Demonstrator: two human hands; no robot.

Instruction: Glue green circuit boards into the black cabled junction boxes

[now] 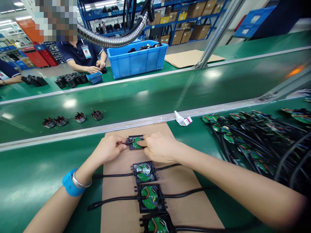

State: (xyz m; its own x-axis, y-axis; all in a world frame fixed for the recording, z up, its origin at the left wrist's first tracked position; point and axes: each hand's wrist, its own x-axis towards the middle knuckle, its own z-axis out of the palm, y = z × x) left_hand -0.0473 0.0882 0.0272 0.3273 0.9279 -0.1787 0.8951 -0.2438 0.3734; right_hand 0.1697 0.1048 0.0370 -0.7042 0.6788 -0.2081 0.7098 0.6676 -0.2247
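Observation:
At the far end of a cardboard sheet (116, 200), both hands work on a black plastic housing (131, 148) with a green circuit board (136, 142) inside. My left hand (112, 148) pinches the short black cable (126, 142) at the housing's left end; a blue wrist strap and a silver bangle are on that wrist. My right hand (159, 147) grips the housing's right side, its index fingertip on the board. Its other fingers are partly hidden. Nearer me, three similar housings lie in a column, one (145, 172) closest to my hands, with black cables running out of them.
Cabled circuit boards (255, 136) are heaped at the right. A crumpled white tube (182, 119) lies by the metal rail. Several small motors (80, 117) sit on the green belt. Across it, a co-worker (82, 55) handles a part beside a blue bin (137, 61). A metal hose (114, 40) hangs overhead.

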